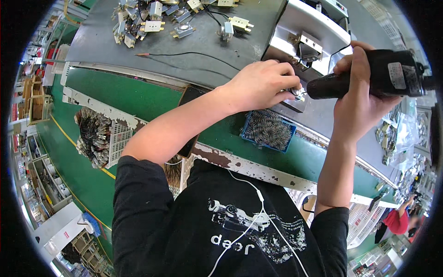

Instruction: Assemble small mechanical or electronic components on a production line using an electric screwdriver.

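My right hand (pixel 357 87) is wrapped round a black electric screwdriver (pixel 383 74), whose nose points left. Its tip is close to a small metal part (pixel 299 93) under the fingertips of my left hand (pixel 263 85). Those fingers are pinched together on that part, and most of it is hidden behind them. A black wire (pixel 194 53) runs out from behind my left hand across the grey table, ending in a reddish tip. Just beyond both hands stands a shiny metal fixture (pixel 309 27) with a terminal-like block (pixel 310 44) on its front.
Several small metal-and-cream switch-like parts (pixel 152 25) lie heaped on the table at the far left. A blue tray (pixel 267 131) of springs sits near my body. A white crate (pixel 121 138) holds many wired pieces at left. At far right a person in red (pixel 397 221) is present.
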{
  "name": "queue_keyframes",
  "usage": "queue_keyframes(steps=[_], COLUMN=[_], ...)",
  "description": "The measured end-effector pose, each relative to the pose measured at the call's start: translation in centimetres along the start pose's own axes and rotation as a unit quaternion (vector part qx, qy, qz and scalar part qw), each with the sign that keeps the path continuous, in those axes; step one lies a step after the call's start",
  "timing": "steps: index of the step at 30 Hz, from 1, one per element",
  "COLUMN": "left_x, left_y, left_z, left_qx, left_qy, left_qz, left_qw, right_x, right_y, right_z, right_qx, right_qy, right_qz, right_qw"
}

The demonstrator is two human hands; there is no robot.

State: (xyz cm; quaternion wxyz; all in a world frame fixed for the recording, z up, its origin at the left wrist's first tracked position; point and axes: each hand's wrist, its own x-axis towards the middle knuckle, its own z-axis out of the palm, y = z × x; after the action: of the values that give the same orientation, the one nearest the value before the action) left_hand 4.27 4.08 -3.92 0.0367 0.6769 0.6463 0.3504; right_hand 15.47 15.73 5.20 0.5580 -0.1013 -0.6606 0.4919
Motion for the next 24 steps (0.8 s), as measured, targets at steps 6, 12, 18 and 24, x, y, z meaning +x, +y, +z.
queue_keyframes(steps=[6, 12, 18, 24], left_x=[-0.1, 0.0, 0.0, 0.1], left_y=[-0.1, 0.0, -0.4, -0.9], left_z=[0.2, 0.0, 0.1, 0.1], left_qx=[-0.001, -0.009, -0.023, -0.033], left_qy=[0.009, -0.006, -0.009, -0.016], left_qz=[0.004, -0.005, -0.002, 0.017], left_qw=[1.000, 1.000, 1.000, 0.999], right_x=[0.0, 2.8, 2.0, 1.8], right_y=[-0.9, 0.7, 0.1, -0.4], right_z=[-0.1, -3.1, -2.2, -1.6], right_qx=[-0.006, 0.105, 0.056, 0.125], right_qy=[-0.045, -0.265, -0.247, -0.193], right_qz=[-0.014, 0.074, 0.102, 0.073], right_qw=[0.999, 0.956, 0.962, 0.970])
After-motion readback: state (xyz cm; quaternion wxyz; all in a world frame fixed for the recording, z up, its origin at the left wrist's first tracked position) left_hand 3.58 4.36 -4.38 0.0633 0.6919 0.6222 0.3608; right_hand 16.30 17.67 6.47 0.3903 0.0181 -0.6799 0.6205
